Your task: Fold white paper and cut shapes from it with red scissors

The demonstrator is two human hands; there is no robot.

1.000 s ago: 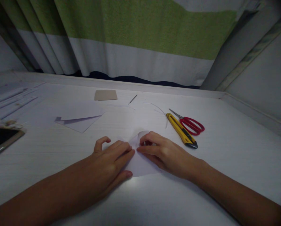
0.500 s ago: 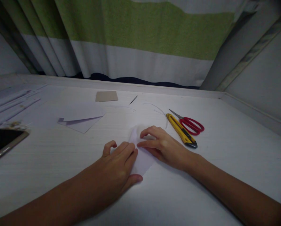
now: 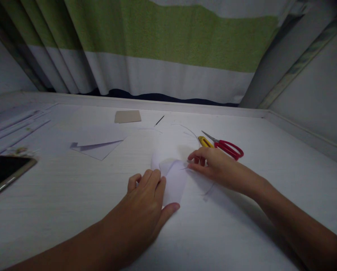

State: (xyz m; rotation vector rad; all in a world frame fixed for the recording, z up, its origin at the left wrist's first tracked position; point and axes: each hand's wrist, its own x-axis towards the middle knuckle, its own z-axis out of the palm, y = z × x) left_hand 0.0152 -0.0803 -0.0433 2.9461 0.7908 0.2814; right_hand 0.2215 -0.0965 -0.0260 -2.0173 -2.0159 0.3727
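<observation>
So your left hand lies flat, pinning the folded paper at its 7 o'clock edge; your right hand pinches the 3 o'clock corner.

2 hands, 1 scissors, 1 phone

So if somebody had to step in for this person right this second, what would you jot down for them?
Left hand: flat, pressing the white paper onto the table.
Right hand: fingertips pinching the paper's right edge.
Nearby: yellow utility knife and red scissors just beyond the right hand; spare paper sheets far left.
Done: paper partly folded, one flap curled up.
Left: flap not yet flat.
</observation>
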